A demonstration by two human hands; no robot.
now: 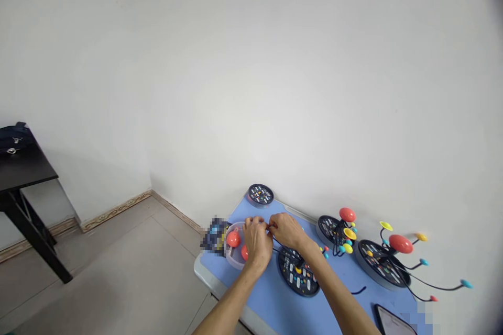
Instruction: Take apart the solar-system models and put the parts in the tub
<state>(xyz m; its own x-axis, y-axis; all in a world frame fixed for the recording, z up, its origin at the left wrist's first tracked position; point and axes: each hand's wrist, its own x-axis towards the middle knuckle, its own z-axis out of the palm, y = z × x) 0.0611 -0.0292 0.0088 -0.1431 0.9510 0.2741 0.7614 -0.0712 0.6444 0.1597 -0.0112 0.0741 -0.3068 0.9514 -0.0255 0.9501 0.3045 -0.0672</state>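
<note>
My left hand (257, 242) is closed, its fingertips meeting those of my right hand (288, 230) beside a clear plastic bowl (231, 261). Both hands pinch at something small between them, which the fingers mostly hide. Red balls (233, 239) lie in the bowl, one partly behind my left hand. Below my right hand is a round dark base (293, 275) printed with small coloured pictures. Thin black rods (280, 244) run from close to my fingers towards that base. My right forearm covers part of it, with small coloured tips showing just past the arm.
Two similar bases with red balls and coloured discs on curved rods, a middle one (325, 226) and a right one (379, 271), stand along the wall. Another round base (261, 195) sits at the far corner. A phone-like device (395, 322) lies at the blue table's (330, 319) front right.
</note>
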